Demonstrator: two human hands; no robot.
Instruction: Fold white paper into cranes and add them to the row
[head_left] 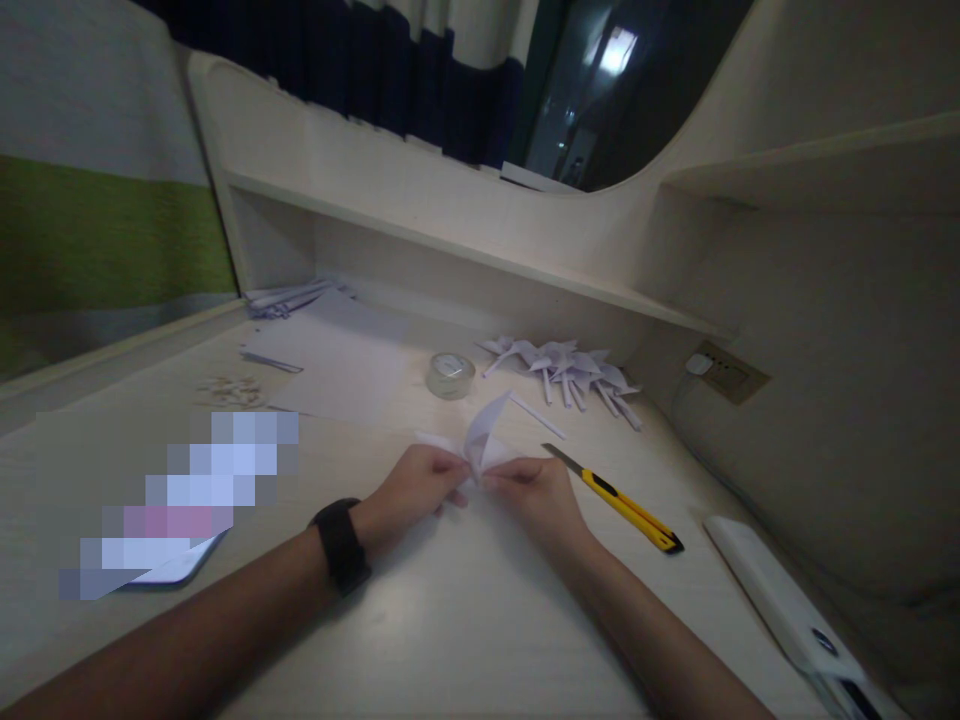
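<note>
Between my hands, above the middle of the desk, is a folded white paper pinwheel with one blade curling upward. My left hand pinches its left side with thumb and fingers. On the other side, my right hand grips the paper near its centre. A thin rolled paper stick lies just behind the right hand. To the right rests a yellow utility knife with its blade out. Beyond the hands sits a roll of clear tape. The fingertips partly cover the pinwheel's middle.
Several white paper pinwheels on sticks lie at the back right. Paper sheets and a pile of paper strips occupy the back left, near small scattered pieces. A blurred-out phone lies left; a white case lies right.
</note>
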